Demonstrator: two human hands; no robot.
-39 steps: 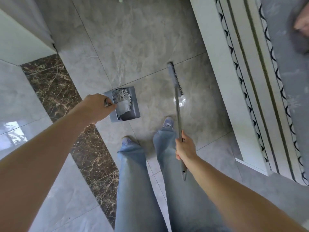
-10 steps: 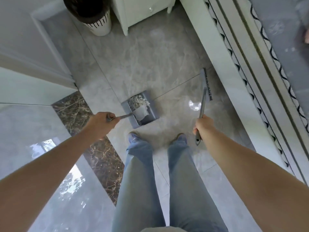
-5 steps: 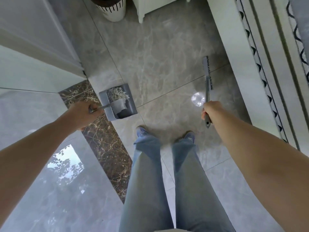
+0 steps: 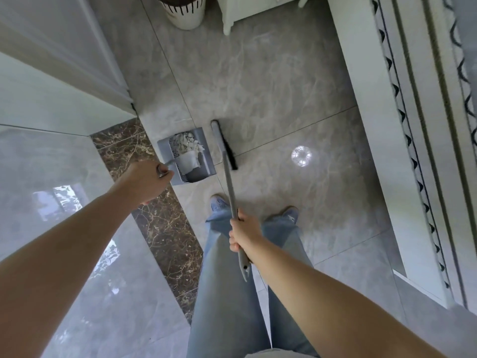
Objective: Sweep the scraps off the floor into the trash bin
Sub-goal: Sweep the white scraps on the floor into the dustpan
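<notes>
Both arms outstretched: left hand [image 4: 147,182] grips dustpan [image 4: 186,155] handle; right hand [image 4: 244,233] grips broom [image 4: 227,166] handle.

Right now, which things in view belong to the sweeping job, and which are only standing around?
Belong to the job:
dustpan, held by left hand
paper scraps in it
broom, held by right hand
trash bin

Only standing around:
white cabinet
patterned rug

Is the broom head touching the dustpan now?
Cannot tell. In the head view, the broom head lies right beside the dustpan, but from above neither contact nor a gap shows plainly.
</notes>
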